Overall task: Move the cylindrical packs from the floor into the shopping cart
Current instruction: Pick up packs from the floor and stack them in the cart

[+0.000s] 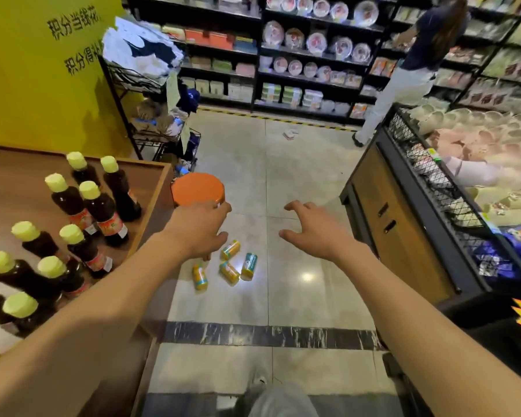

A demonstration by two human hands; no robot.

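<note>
Progress check: basically nothing is moved yet, as far as I can tell. Going left to right.

Far left is a wooden display table (pixel 151 176) with a bunch of dark sauce bottles (pixel 103 212) with pale yellow caps, none of which matter for the job. Just past its corner is a round orange stool (pixel 197 188) standing on the floor.

Left hand (pixel 197 228) is stretched out in front, above the floor, fingers loosely curled and holding nothing. It sits in front of the stool's near edge in the view, but I can't tell if it actually touches it.

Below and just right of that hand are the cylindrical packs (pixel 229 266), four of them as far as I can count, yellow with teal ends, one mostly teal. They're all lying on the tiled floor (pixel 298 164) in a loose cluster, close together, some at angles.

Right hand (pixel 313 230) is out too, fingers spread and bent like a claw, also gripping nothing, well above the packs.

On the right is a wood-and-mesh display bin (pixel 403 206) full of bowls, and a person stands at the shelves further back.

No shopping cart that I can clearly identify in view, so I'd say all four packs are left to do, each needing a reach down, a pickup and a drop in the cart.
</note>
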